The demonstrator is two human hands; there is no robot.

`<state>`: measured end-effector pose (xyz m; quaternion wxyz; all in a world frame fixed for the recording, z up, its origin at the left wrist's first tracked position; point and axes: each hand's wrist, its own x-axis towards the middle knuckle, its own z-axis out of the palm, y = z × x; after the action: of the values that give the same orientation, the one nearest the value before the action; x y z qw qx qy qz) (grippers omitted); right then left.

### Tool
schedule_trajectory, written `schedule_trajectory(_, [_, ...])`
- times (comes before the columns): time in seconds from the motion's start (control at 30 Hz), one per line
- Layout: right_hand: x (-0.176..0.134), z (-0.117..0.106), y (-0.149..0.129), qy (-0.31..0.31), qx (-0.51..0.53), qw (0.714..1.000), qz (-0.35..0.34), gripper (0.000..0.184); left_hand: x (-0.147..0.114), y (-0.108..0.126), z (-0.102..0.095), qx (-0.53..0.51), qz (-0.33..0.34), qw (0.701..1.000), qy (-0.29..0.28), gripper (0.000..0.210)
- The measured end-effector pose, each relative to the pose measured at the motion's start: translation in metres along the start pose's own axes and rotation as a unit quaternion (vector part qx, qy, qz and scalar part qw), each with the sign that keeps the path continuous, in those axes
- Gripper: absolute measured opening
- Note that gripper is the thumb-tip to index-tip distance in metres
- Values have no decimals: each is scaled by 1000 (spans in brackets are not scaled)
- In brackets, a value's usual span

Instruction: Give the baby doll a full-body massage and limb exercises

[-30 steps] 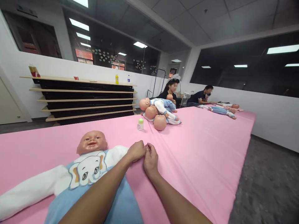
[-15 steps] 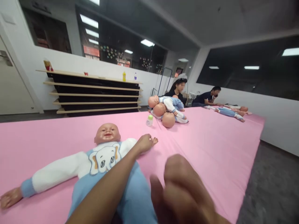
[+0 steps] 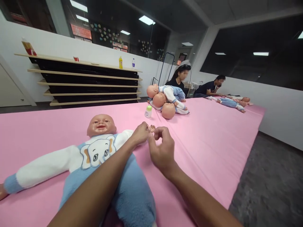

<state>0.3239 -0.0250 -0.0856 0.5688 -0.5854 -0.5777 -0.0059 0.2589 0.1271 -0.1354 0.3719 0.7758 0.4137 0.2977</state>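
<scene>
A baby doll (image 3: 101, 126) lies face up in a blue and white outfit with an elephant on its chest. Its head points away from me and its arms are spread. My left hand (image 3: 141, 133) is wrapped round the doll's arm at the right, near the wrist. The doll's small hand (image 3: 152, 128) sticks out past my grip. Right beside that small hand is my right hand (image 3: 163, 149), fingers curled and thumb drawn toward the index fingertip. Whether anything sits between those fingertips is hidden. A small bottle with a green cap (image 3: 148, 112) stands just beyond.
Pink cloth covers the table (image 3: 203, 135). Several dolls (image 3: 168, 101) are piled behind the bottle, and more dolls (image 3: 230, 104) lie at the far right. Two people sit at the far side. Stacked boards (image 3: 92, 75) carrying bottles stand by the wall.
My right hand has moved forward and away from me, up to the doll's hand. My left hand keeps its hold on the doll's arm. The view has shifted slightly.
</scene>
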Motion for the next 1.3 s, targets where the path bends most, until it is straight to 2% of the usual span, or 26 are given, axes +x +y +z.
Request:
schedule_trajectory(0.07, [14, 27, 41, 61, 7, 987, 146, 31, 0, 0, 1, -8, 17, 999, -37, 23])
schedule_trajectory(0.13, [14, 49, 78, 48, 33, 968, 244, 37, 0, -1, 3, -8, 17, 998, -58, 21])
schedule_trajectory(0.17, [11, 58, 92, 20, 57, 966, 250, 38, 1, -2, 3, -7, 9, 998, -61, 20])
schedule_trajectory(0.27, [0, 69, 112, -29, 126, 963, 235, 40, 3, -6, 6, -10, -12, 998, -66, 18])
schedule_trajectory(0.4, [0, 65, 114, -44, 183, 948, 257, 39, 2, -12, 9, -21, -13, 995, -94, 20])
schedule_trajectory(0.53, [6, 60, 118, -22, 103, 962, 251, 44, -1, -12, 12, 39, 2, 997, -71, 32])
schedule_trajectory(0.63, [6, 60, 120, -13, 50, 967, 249, 49, -3, -7, 11, 57, 23, 995, -77, 30])
schedule_trajectory(0.77, [5, 59, 118, -30, 62, 970, 233, 45, -5, -4, 10, 43, 59, 993, -94, 27])
schedule_trajectory(0.9, [5, 58, 116, -41, 89, 969, 226, 35, -4, -3, 9, 53, 54, 995, -62, 29])
schedule_trajectory(1.0, [4, 57, 115, -41, 66, 969, 234, 39, -3, -3, 9, 79, 42, 995, -49, 34])
schedule_trajectory(1.13, [4, 58, 116, -34, 31, 972, 232, 45, -5, -4, 10, 66, 43, 995, -61, 38])
schedule_trajectory(1.3, [4, 59, 115, -47, 45, 973, 220, 40, -6, -1, 10, 58, 49, 995, -70, 29])
